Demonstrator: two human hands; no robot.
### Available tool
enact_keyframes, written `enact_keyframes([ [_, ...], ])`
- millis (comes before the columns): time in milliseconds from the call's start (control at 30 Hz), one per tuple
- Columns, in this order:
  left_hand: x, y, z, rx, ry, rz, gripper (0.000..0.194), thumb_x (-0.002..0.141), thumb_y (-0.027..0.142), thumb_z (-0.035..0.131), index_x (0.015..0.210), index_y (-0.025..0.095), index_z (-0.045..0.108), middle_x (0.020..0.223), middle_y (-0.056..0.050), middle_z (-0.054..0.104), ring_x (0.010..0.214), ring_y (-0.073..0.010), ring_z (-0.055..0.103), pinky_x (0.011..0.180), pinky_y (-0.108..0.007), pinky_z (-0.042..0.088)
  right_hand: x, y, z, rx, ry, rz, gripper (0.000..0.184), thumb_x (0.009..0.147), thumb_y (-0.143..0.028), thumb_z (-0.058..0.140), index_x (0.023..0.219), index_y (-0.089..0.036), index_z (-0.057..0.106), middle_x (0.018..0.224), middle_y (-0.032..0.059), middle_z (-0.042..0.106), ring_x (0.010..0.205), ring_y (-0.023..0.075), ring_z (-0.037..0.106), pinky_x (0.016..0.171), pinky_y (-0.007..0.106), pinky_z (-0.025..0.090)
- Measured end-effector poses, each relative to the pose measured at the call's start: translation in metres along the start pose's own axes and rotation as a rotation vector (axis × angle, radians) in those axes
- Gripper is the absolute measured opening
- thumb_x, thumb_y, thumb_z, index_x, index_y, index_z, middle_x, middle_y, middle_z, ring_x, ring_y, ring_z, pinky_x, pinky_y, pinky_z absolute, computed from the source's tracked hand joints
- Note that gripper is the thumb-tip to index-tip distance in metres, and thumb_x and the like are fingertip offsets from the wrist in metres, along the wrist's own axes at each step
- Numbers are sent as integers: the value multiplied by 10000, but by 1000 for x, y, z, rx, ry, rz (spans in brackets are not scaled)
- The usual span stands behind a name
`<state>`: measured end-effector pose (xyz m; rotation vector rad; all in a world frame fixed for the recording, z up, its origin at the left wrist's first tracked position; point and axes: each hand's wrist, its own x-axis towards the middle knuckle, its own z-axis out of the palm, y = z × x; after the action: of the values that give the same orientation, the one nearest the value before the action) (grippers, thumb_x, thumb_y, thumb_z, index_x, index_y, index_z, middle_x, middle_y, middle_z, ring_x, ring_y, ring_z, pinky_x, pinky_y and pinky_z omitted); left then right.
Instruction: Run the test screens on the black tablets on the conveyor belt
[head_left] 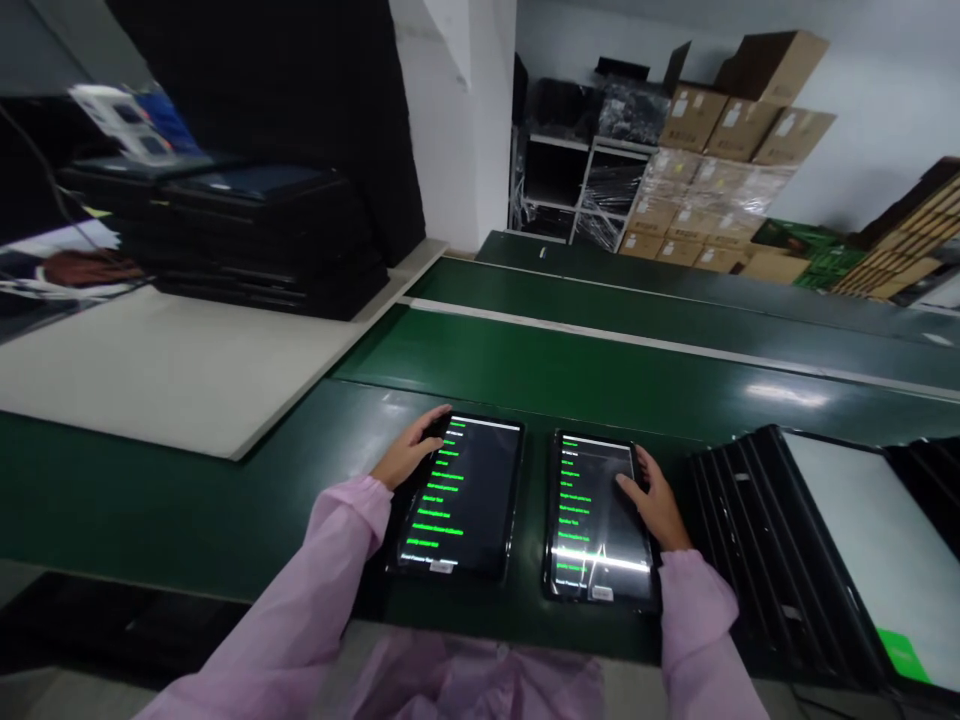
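Note:
Two black tablets lie side by side on the dark green bench, both screens lit with a list of mostly green text lines. My left hand [411,451] grips the left tablet [472,500] at its upper left edge, thumb over the screen and fingers along the side. At the right edge of the right tablet [592,520], my right hand [657,500] has its thumb on the glass and its fingers at the rim, partly hidden. A small pale label sits at the bottom of each tablet. Light glares across the right screen.
Close on my right, a row of black trays or cases [757,540] leans beside a whitish panel [847,530] with a green label. Black cases [247,240] are stacked at the left behind a pale board [172,360]. Cardboard boxes [694,120] stand beyond the green conveyor [540,350].

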<state>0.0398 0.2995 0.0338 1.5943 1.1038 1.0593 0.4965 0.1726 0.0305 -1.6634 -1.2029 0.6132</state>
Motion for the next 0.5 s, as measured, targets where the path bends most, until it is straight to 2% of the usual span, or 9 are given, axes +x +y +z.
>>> enact_keyframes([
  [133, -3, 9, 4, -16, -38, -18, 783, 733, 377, 735, 1473, 187, 563, 1497, -109, 604, 1391, -339, 549, 1219, -493, 398, 2, 3, -1, -28, 25, 13, 951, 663, -657, 783, 1467, -200, 562, 1406, 150, 639, 1300, 349, 590, 1141, 514, 437],
  [200, -4, 12, 5, -16, -44, -30, 799, 738, 393, 751, 1481, 183, 546, 1495, -117, 600, 1382, -335, 555, 1212, -486, 405, 4, 5, -2, -27, 23, 23, 935, 688, -676, 763, 1469, -204, 563, 1399, 149, 643, 1293, 347, 594, 1132, 512, 445],
  [367, -5, 14, 6, 54, -56, -17, 873, 739, 412, 780, 1519, 153, 484, 1544, -138, 540, 1411, -325, 523, 1231, -461, 379, 5, 7, -2, -12, 13, 5, 928, 729, -704, 720, 1475, -176, 553, 1394, 158, 646, 1293, 331, 592, 1134, 499, 442],
  [500, -3, 10, 7, 109, -58, 13, 855, 764, 400, 754, 1537, 162, 478, 1583, -130, 508, 1457, -323, 475, 1260, -455, 331, 7, 6, -1, -3, 46, 32, 935, 724, -723, 694, 1445, -139, 578, 1379, 186, 646, 1270, 343, 602, 1119, 506, 452],
])
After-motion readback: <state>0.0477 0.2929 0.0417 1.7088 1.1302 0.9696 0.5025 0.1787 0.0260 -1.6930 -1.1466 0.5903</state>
